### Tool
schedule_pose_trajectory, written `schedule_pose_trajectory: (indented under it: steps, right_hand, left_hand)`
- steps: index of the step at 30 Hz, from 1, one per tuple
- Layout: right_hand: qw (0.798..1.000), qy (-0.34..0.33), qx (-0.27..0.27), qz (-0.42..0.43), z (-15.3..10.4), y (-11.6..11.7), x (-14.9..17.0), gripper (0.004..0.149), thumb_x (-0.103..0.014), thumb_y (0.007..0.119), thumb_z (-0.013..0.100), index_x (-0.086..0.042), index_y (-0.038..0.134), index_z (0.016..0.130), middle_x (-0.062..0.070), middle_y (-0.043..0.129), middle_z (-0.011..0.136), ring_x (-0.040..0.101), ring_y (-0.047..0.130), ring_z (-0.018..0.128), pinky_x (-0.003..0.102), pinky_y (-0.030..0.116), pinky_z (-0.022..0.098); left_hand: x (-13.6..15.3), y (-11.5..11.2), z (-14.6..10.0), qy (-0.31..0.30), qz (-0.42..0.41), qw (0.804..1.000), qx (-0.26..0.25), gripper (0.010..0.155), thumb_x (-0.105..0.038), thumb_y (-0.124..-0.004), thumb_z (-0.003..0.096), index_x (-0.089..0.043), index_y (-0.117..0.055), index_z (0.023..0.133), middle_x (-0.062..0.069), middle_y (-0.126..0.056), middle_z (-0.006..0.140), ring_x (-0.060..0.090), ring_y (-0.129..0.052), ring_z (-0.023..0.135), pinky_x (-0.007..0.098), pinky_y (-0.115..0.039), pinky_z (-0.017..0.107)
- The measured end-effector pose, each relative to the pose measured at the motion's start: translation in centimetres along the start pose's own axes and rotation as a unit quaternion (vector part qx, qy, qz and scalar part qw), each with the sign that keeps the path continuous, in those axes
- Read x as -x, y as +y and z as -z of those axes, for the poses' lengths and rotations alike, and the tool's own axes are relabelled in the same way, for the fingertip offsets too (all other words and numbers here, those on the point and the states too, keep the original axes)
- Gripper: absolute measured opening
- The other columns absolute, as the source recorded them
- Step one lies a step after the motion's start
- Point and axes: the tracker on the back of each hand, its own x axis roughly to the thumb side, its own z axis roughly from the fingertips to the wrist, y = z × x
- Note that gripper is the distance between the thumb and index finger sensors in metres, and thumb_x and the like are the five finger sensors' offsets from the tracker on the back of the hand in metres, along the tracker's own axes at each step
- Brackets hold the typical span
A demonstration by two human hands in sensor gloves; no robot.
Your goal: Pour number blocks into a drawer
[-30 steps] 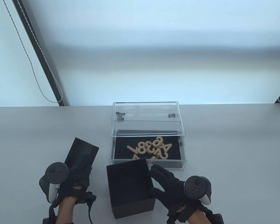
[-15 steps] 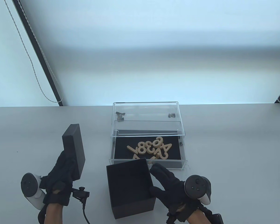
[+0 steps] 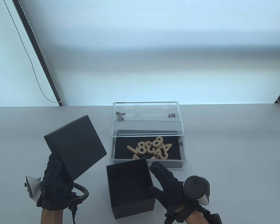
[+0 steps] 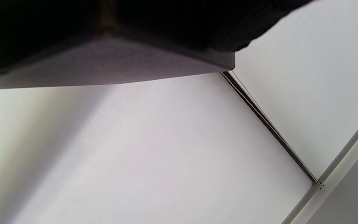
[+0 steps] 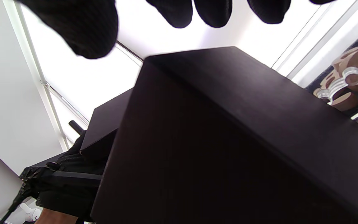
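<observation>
Lid [image 3: 75, 147] flipped flat-side-up, one box [image 3: 130, 187], perhaps nine blocks [image 3: 151, 149]

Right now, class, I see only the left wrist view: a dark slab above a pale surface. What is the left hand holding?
Observer: The left hand holds the black lid, tilted above the table to the left of the box.
Operator: Where are the blocks?
Observer: The blocks lie heaped in the clear drawer, on its black liner.
Operator: And the right hand?
Observer: The right hand is at the open box's right side, fingers spread. No blocks show inside the box.
</observation>
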Motion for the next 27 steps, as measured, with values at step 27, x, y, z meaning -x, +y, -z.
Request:
schedule_pose_trajectory:
  steps: [27]
  right_hand:
    - [0.998,0.011,-0.045,-0.035,0.3,3.1,-0.9,0.103,-0.061,0.079,0.044,-0.038,-0.008,0.092,0.006,-0.002,0.111,0.059,0.013,0.100,0.078,0.020,0.066]
  left_hand:
    - [7.4,-6.8,-1.5,0.184,-0.023,0.969,0.163,0.062,-0.045,-0.063,0.0520,-0.019,-0.049,0.106,0.012,-0.073,0.107,0.034,-0.083,0.094,0.051,-0.077,0.068]
